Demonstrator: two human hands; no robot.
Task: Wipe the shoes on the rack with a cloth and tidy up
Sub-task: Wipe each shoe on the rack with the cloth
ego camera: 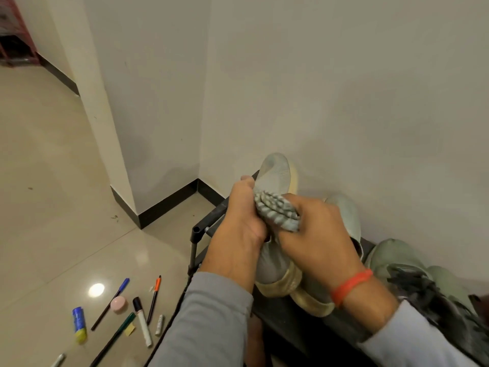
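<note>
- Both hands meet above the black shoe rack [209, 221]: the left hand [238, 229] grips the pale grey shoe [275, 172], lifted with its toe toward the wall
- right hand [315, 239], an orange band at its wrist, presses a bunched grey cloth [277, 211] onto the shoe
- More pale shoes [346, 210] sit on the rack by the wall
- Pens and markers [140, 320] lie scattered on the tiled floor at left

Floor [53, 181] left of rack [211, 218] open; pens [127, 308] litter near part; wall [344, 102] blocks behind.
</note>
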